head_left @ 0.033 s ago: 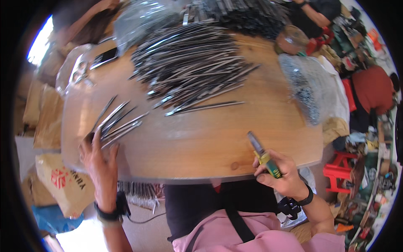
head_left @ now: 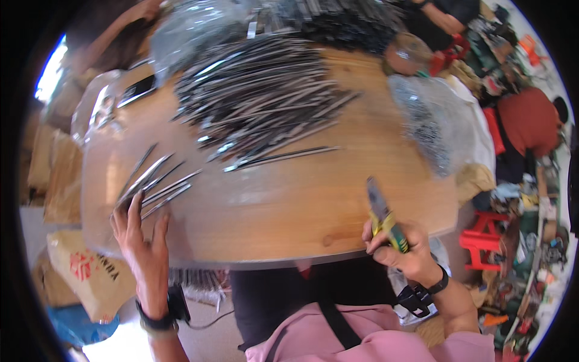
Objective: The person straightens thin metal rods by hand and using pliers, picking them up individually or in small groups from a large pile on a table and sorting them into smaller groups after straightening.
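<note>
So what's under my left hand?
Thin metal strips show beyond your left hand, on the wooden table. Some near ends disappear behind your fingers; whatever lies directly beneath the palm is covered.

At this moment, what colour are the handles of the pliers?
The pliers' handles are green and yellow, seen best in the head view.

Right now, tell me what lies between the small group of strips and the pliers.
In the head view, only bare tabletop shows between the small group of strips and the pliers.
</note>
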Available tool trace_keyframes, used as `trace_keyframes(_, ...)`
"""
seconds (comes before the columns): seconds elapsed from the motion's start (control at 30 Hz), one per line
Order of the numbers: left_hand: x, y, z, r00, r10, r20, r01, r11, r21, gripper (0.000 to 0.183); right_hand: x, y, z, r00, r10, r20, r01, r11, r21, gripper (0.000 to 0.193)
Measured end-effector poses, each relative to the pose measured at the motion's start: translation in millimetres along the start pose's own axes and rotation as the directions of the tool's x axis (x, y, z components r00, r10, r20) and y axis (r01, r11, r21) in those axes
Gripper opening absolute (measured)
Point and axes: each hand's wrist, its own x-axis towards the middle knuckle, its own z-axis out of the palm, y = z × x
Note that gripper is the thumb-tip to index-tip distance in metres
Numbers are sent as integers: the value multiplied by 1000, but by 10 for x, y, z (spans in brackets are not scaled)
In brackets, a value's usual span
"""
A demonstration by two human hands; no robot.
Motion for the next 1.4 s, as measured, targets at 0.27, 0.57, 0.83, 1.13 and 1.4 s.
trace_keyframes(0.27, 295, 939, 625, 924, 334, 188, -315, 941, -126, 41, 185, -484, -1081, 855, -131, -501, -125, 887, -445, 13)
trace_keyframes(0.57, 232, 1000, 641, 891, 255, 375, -196, 962, -188, 28, 745, -121, -1035, 886, -410, 216, 311, 181, -933, 13)
trace_keyframes(0.83, 223, 902, 600, 861, 287, 420, -280, 957, -80, 27, 443, -474, -1103, 739, -674, -16, 209, 251, -945, 20)
trace_keyframes(1.13, 168, 1014, 506, 898, 377, 226, -388, 921, 8, 11, -86, -582, -1202, 699, -675, -237, -82, 254, -964, 22)
trace_keyframes(1.4, -451, 902, 125, 658, -273, 701, 752, 190, -632, 24, -543, -93, -958, 648, 129, -751, -34, 989, 141, 16)
